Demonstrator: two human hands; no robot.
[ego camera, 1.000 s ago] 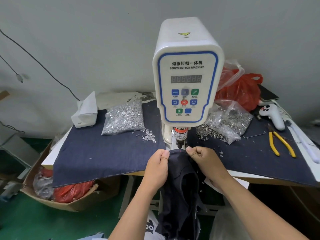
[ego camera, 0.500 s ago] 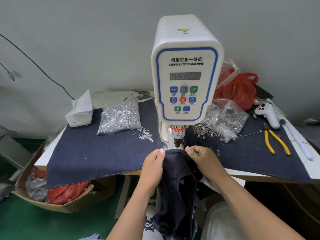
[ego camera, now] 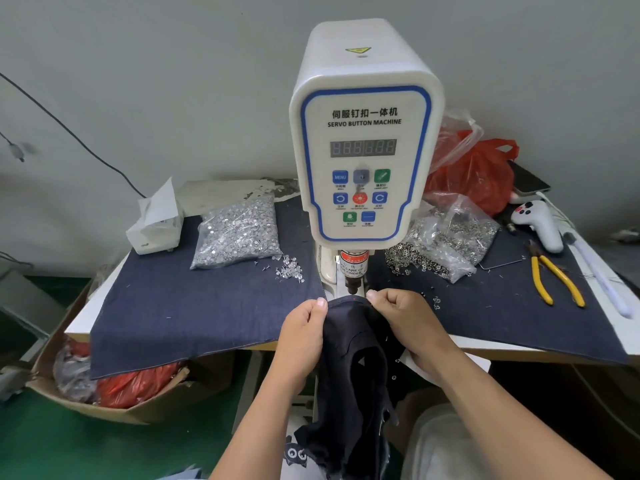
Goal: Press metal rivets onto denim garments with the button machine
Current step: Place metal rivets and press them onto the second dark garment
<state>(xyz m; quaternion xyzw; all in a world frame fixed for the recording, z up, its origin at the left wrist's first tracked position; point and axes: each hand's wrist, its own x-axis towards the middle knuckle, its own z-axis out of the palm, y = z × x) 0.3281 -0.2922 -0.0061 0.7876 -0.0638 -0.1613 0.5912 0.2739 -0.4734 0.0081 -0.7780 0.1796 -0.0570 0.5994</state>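
A white servo button machine (ego camera: 365, 133) stands mid-table, its press head (ego camera: 352, 273) pointing down just above the fabric. A dark denim garment (ego camera: 353, 362) hangs off the table's front edge, its top edge stretched under the press head. My left hand (ego camera: 303, 336) pinches the garment's edge on the left. My right hand (ego camera: 403, 322) pinches it on the right. A small red dot of light shows on the fabric between my thumbs.
A bag of silver rivets (ego camera: 239, 233) lies left of the machine, with loose ones (ego camera: 289, 270) beside it. Another bag of metal parts (ego camera: 446, 239) lies to the right. Yellow pliers (ego camera: 554, 280), a white controller (ego camera: 538, 225), a red bag (ego camera: 474, 171), a tissue box (ego camera: 157, 223).
The garment's top edge and both hands stay under the press head, shifted only slightly. My head has moved a little, so the view shifts.
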